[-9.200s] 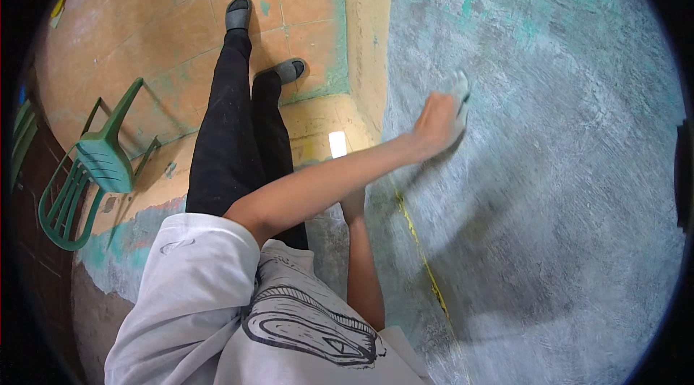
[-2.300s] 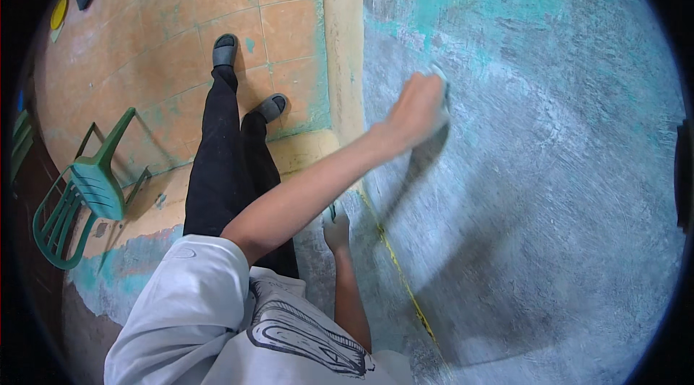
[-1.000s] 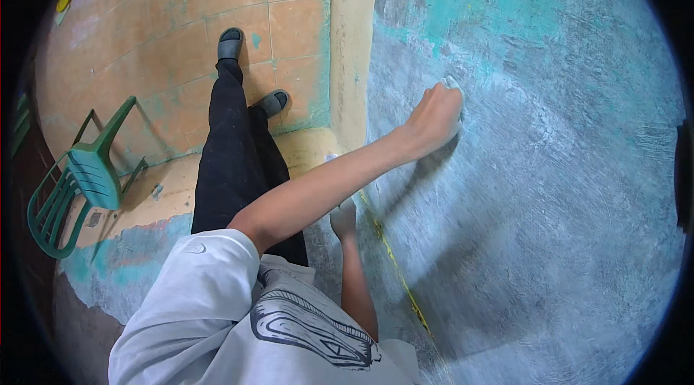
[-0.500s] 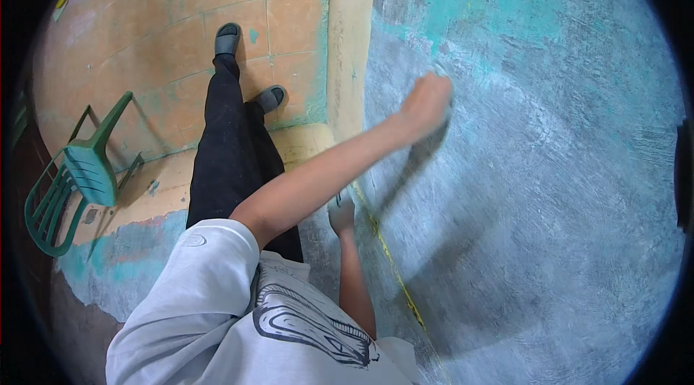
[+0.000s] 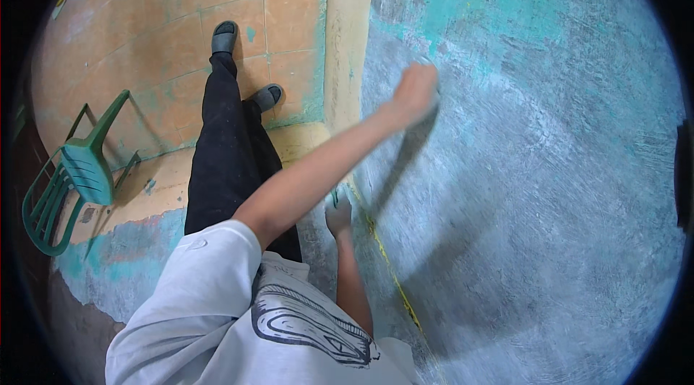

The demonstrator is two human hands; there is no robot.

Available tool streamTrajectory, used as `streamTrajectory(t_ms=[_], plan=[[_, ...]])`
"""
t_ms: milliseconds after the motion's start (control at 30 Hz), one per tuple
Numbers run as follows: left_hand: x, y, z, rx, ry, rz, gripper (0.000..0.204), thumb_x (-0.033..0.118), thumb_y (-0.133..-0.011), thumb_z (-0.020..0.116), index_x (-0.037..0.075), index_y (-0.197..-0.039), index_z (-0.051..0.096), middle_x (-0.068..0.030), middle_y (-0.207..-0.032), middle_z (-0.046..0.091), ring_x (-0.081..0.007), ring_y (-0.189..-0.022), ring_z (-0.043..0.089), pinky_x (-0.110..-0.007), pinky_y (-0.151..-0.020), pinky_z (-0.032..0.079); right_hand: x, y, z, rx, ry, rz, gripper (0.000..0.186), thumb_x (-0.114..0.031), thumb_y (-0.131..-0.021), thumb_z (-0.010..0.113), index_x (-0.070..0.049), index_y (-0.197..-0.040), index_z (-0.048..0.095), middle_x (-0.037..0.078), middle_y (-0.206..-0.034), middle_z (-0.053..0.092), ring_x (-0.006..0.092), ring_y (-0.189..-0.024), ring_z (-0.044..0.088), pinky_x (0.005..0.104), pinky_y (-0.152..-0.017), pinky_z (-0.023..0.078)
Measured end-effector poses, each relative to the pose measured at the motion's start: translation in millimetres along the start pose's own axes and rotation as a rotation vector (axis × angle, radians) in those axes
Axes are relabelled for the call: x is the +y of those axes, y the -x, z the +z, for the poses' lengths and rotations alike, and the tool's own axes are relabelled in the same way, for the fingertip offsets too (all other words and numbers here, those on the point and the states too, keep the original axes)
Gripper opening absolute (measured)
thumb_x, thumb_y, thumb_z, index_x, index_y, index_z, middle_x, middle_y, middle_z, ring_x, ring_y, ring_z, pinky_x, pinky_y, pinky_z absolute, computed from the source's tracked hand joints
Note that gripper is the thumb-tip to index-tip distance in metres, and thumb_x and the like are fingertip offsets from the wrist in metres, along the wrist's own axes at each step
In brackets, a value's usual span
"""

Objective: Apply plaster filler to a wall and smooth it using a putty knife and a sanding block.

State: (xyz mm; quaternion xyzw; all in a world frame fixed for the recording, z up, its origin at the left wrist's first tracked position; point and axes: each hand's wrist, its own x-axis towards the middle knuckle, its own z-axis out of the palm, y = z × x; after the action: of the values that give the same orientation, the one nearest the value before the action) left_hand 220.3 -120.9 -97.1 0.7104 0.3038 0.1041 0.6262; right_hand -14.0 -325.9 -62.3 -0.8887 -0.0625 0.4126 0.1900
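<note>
With twelve o'clock at the top edge, we find the painted plaster wall [image 5: 535, 190] spread from twelve round to five o'clock, patchy grey with turquoise at one. The left hand [image 5: 418, 90] is set over it, between one and two o'clock from centre, its forearm aimed at two. Its fingers look folded towards the palm; blur leaves us unable to tell whether they grip anything or bear on the plaster. The right hand [image 5: 337, 215] sits at seven o'clock from the left; we cannot determine its finger state. For sound handling of this pass, we would advise a level hand, a loose wrist, even pressure and overlapping strokes, with care beside the cream border strip [image 5: 345, 52] at ten o'clock from that hand. The wall's visible long axis runs roughly twelve to six, its ends cut off; the yellow-edged seam [image 5: 390, 273] points from eleven to five.
</note>
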Motion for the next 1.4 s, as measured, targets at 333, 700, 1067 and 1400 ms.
streamTrajectory(t_ms=[333,700,1067,1400], plan=[[55,18,-3,-0.218,-0.01,0.006,0.006,-0.005,-0.066,0.056,-0.008,-0.067,0.062,-0.0316,-0.074,0.061,-0.0483,-0.075,0.063,-0.052,-0.065,0.052,39,8,15,0.063,-0.055,-0.087,0.022,-0.017,-0.094,0.052,0.002,-0.105,0.057,0.027,-0.091,0.062,0.0436,-0.088,0.061,0.0447,-0.076,0.047],[67,14,-14,-0.148,0.062,0.083,0.004,-0.007,-0.065,0.057,-0.01,-0.066,0.058,-0.0351,-0.073,0.058,-0.0501,-0.075,0.062,-0.052,-0.064,0.052,25,6,5,-0.022,-0.064,0.059,0.023,-0.015,-0.092,0.053,0.003,-0.106,0.058,0.028,-0.094,0.062,0.0436,-0.089,0.062,0.0455,-0.077,0.047],[4,24,6,0.009,0.192,-0.122,0.022,-0.011,-0.069,0.052,-0.007,-0.09,0.059,-0.0345,-0.083,0.059,-0.0487,-0.083,0.061,-0.053,-0.066,0.05,20,-1,0,0.012,0.123,0.089,0.024,-0.016,-0.092,0.051,0.004,-0.104,0.059,0.031,-0.097,0.061,0.0466,-0.09,0.059,0.0483,-0.079,0.046],[-37,13,8,0.001,0.119,-0.181,0.03,-0.005,-0.078,0.056,-0.006,-0.107,0.061,-0.0294,-0.088,0.061,-0.0445,-0.084,0.062,-0.047,-0.07,0.051,19,-15,-6,-0.197,0.056,0.267,0.034,-0.01,-0.089,0.052,0.0,-0.121,0.057,0.023,-0.11,0.064,0.0313,-0.106,0.062,0.0398,-0.088,0.046]])
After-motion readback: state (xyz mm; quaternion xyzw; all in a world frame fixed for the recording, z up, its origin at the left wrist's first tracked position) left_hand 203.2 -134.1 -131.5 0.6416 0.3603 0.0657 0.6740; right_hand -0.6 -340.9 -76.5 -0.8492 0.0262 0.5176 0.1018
